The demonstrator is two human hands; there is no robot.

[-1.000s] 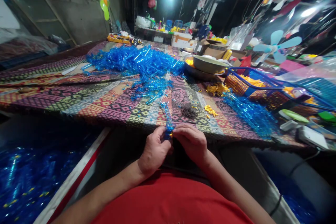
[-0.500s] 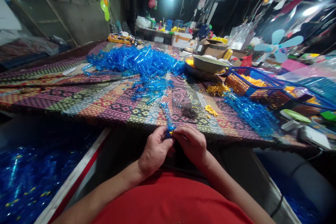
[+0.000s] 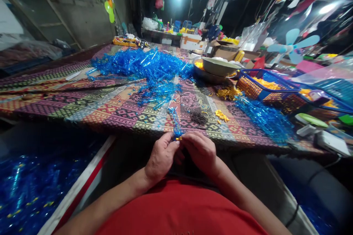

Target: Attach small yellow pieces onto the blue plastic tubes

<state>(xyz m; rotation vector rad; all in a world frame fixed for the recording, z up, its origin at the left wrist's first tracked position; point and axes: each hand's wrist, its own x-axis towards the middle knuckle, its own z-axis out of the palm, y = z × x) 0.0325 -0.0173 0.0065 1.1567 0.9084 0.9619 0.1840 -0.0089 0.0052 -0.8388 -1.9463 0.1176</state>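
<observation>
Two bare hands met at the near edge of the table (image 3: pixel 124 115), in front of a red shirt (image 3: pixel 179 209). The left hand (image 3: pixel 160 156) was nearly closed, thumb and fingers pinching one blue plastic piece (image 3: pixel 176 123), which stretched from the fingertips up over the patterned cloth. The right hand (image 3: pixel 201 150) was curled, its fingertips drawn together on one small yellow piece (image 3: pixel 178 138) at the near end of the blue one.

Two blue heaps lay on the cloth: a large one (image 3: pixel 138 62) beyond the hands, with a looser spread trailing toward them, and a smaller one (image 3: pixel 266 121) to the right. Between them were one dark pile (image 3: pixel 198 116) and two yellow piles, one small (image 3: pixel 221 115), one larger (image 3: pixel 228 92). Two bowls (image 3: pixel 220 68) stood one in the other near two blue baskets (image 3: pixel 249 83).

The pieces in the heaps were too tangled to count. The fingers hid the join of blue and yellow, and the right palm could not be seen. Below, a left bin of blue pieces (image 3: pixel 24 183) was cut off by the frame.
</observation>
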